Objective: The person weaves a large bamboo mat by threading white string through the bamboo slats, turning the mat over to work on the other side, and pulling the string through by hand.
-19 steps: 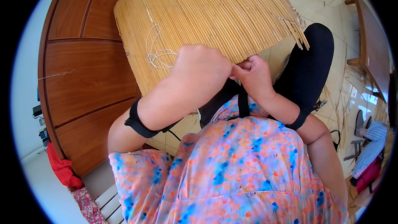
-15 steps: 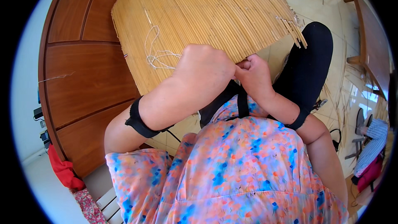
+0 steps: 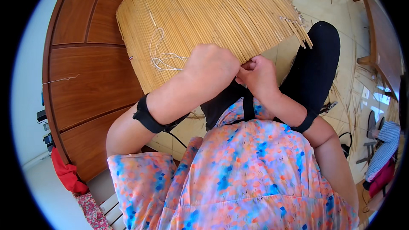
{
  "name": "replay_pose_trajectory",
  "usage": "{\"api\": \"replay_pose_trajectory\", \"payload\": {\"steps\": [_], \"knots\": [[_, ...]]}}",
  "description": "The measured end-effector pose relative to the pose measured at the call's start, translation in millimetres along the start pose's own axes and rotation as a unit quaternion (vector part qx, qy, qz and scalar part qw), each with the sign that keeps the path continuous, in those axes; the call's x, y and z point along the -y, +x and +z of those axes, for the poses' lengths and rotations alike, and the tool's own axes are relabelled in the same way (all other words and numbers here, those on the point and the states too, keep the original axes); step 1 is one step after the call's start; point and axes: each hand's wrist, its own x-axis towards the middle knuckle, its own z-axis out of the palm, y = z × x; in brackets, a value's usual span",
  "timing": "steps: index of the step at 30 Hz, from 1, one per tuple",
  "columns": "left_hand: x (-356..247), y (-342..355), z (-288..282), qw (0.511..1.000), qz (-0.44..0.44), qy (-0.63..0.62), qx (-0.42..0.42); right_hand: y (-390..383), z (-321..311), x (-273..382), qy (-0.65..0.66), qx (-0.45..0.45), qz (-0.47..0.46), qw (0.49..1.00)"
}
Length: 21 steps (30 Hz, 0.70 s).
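Observation:
A mat of thin yellow reeds [image 3: 204, 12] lies before me, its near edge reaching my hands. My left hand [image 3: 211, 66] is closed at that edge, its back turned up and its fingers hidden beneath. Right beside it, my right hand [image 3: 257, 74] is pinched closed, thumb and fingertips meeting the left hand at the edge. What is between the fingers is too covered to make out. A loose white string [image 3: 158, 59] curls over the mat and disappears by my left hand. At the mat's right corner, several reed ends [image 3: 303, 38] stick out unevenly.
A brown wooden panelled cabinet [image 3: 91, 83] stands along the left. My black-clad leg [image 3: 317, 59] is to the right of the mat. Loose reeds lie scattered on the tiled floor [image 3: 347, 76]. A wooden bench [image 3: 383, 47] stands at far right, with another person's checked sleeve or trouser leg [image 3: 385, 142] below it.
Both hands stay at the mat's near edge, with my left hand shifted very slightly. The view has moved a little; the string and mat otherwise look the same.

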Motion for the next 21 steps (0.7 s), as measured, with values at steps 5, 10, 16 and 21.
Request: {"api": "replay_pose_trajectory", "payload": {"steps": [5,10,16,21], "knots": [[5.6,-13.2,-11.1,0.999,-0.031,-0.006,-0.018,-5.8,-3.1,16.3,0.049,0.014,0.048,0.998],[12.2,-23.9,-7.8,0.996,-0.040,-0.033,-0.078,-3.3,-19.7,12.2,0.136,0.064,0.004,0.989],[-20.6,-70.0,27.2,0.970,-0.148,-0.041,-0.188,-1.0,-25.4,18.9,0.226,0.096,-0.017,0.969],[-22.8,-63.8,95.0,0.930,-0.257,0.038,-0.260,-4.0,-33.9,31.8,0.241,0.162,-0.049,0.956]]}}
